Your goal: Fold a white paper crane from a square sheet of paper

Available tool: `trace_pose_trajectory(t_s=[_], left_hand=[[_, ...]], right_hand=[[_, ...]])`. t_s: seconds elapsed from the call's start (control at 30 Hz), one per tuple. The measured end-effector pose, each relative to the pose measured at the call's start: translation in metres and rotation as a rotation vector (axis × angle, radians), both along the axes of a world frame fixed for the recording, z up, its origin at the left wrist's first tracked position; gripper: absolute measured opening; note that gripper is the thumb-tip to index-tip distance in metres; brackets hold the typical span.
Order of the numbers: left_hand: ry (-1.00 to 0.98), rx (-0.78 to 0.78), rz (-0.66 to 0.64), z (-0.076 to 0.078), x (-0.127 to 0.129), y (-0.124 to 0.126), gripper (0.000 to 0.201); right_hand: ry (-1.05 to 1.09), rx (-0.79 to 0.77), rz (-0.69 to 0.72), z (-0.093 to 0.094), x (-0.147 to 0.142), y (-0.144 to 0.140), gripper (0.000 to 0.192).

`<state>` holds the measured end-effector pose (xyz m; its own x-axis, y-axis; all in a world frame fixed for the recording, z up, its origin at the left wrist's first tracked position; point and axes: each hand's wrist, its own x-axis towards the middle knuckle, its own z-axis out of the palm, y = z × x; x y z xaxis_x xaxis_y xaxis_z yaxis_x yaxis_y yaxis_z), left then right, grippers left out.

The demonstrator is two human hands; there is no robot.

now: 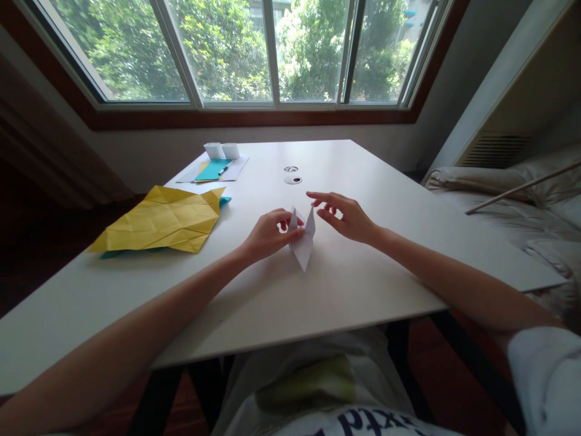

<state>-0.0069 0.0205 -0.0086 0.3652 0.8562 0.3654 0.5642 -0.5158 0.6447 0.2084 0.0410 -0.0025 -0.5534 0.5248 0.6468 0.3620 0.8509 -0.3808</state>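
The small white folded paper piece (303, 239), pointed at its lower end with two peaks standing up at the top, sits near the middle of the white surface (363, 278), and I see it pinched in my left hand (267, 233), thumb and fingers closed on its left peak. My right hand (347, 217) hangs just beside the right peak with the fingers spread and loose, holding nothing; I cannot tell whether a fingertip touches the paper. Further left on the surface lies a large creased yellow paper sheet (166, 221), with a strip of teal paper (224, 200) showing from under its right corner. Toward the far edge I make out a flat white sheet (236, 172) carrying a smaller teal sheet (212, 170) and a pen (223, 170), and behind them two small white folded paper boxes (221, 150). Two small round holes (292, 174) mark the surface beyond my hands. A pale bed (503, 206) stands off to the right.
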Motion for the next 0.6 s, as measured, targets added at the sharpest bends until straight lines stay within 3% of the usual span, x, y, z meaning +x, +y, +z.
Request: trace_pose_trajectory(t_s=[0.3,0.6], left_hand=[[-0.036,0.003,0.005,0.0013,0.0045,-0.0005,0.022],[-0.051,0.092,0.056,0.0025,0.0081,-0.003,0.022]], right_hand=[[-0.179,0.36,-0.118,0.0021,0.0025,0.0002,0.029],[-0.187,0.386,-0.088,0.0014,-0.0015,-0.0009,0.025]])
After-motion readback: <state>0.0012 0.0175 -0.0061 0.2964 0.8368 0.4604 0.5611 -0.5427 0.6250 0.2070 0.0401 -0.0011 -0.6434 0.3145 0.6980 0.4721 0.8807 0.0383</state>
